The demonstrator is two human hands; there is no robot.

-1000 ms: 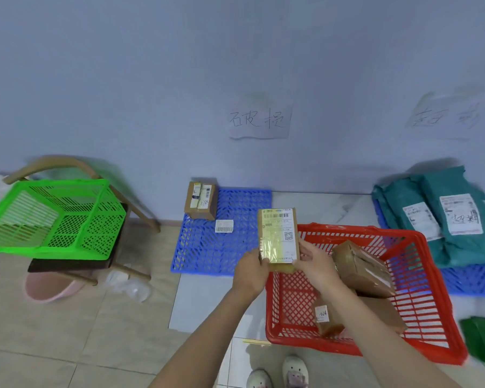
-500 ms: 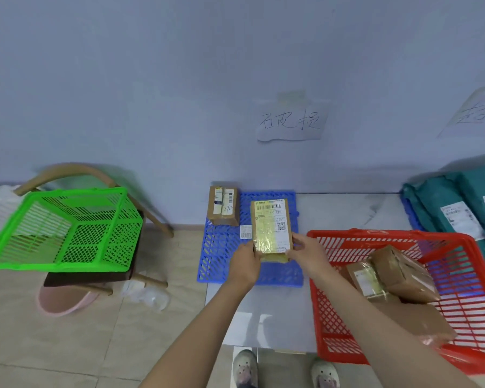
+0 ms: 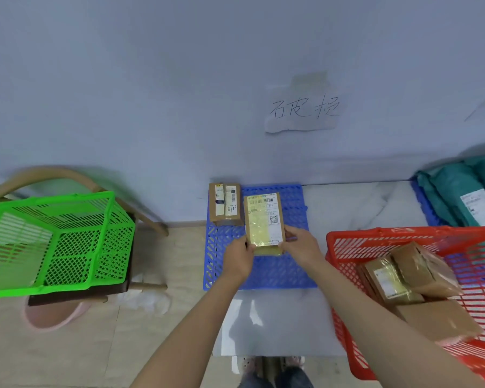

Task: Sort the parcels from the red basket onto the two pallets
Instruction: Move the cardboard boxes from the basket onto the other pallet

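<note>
Head view: both hands pinch one flat parcel (image 3: 264, 221) by its near end, left hand (image 3: 238, 257) on its left edge, right hand (image 3: 300, 247) on its right, above the blue pallet (image 3: 280, 271) at twelve o'clock. A smaller box (image 3: 225, 203) stands at the pallet's eleven o'clock corner. The parcel's glossy tape looks slick, so a loose pinch could let it slide; the slotted pallet grid may catch a corner and tilt it. At three o'clock the red basket (image 3: 345, 247), rigid plastic mesh, holds more taped cardboard parcels (image 3: 416, 271).
</note>
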